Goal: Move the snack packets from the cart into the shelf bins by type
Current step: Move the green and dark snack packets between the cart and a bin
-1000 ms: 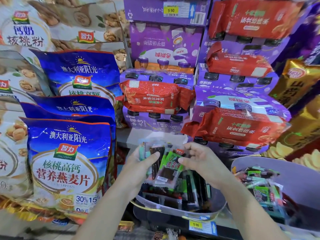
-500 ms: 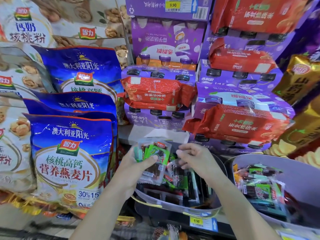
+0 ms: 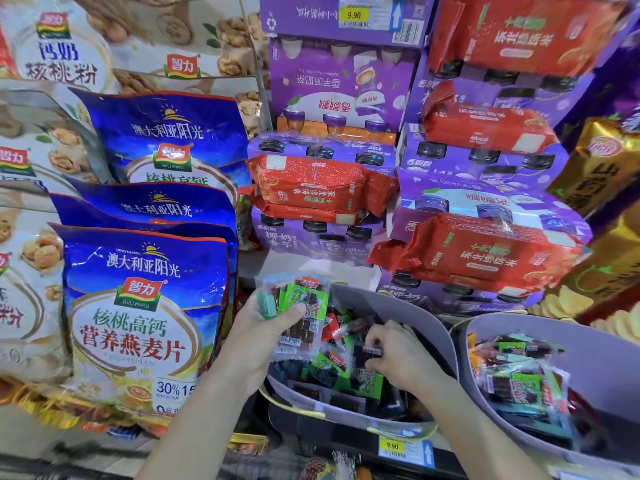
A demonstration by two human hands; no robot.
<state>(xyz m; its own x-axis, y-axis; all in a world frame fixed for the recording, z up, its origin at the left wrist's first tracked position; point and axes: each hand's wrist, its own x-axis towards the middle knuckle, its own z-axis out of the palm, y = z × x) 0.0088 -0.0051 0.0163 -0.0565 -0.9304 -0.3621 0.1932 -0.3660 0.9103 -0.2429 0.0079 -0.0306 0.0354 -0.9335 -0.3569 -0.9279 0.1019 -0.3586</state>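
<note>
Far left: blue oat-flake bags (image 3: 145, 306) stand in a row on the shelf, with pale walnut-powder bags (image 3: 62, 57) above and behind them.

Left hand (image 3: 258, 327): grasping a small stack of snack packets (image 3: 304, 306), thumb across the front. A green-labelled packet faces outward. The stack is held upright over the left rim of the left grey bin (image 3: 408, 310).

Left grey bin: holds loose packets in green, red and dark wrappers.

Right hand (image 3: 401, 362): inside the same bin, fingers curled, fingertips pinching 1 clear packet (image 3: 372, 350) at the top of the pile.

Below that bin: a yellow price tag (image 3: 393, 446) reading 9.90 on the shelf edge.

Behind: purple milk-tea multipacks (image 3: 339, 81) with red rice packs (image 3: 311, 185) lying on them.

Right: right grey bin (image 3: 588, 351), just beside the left one, also holding mixed small packets.
</note>
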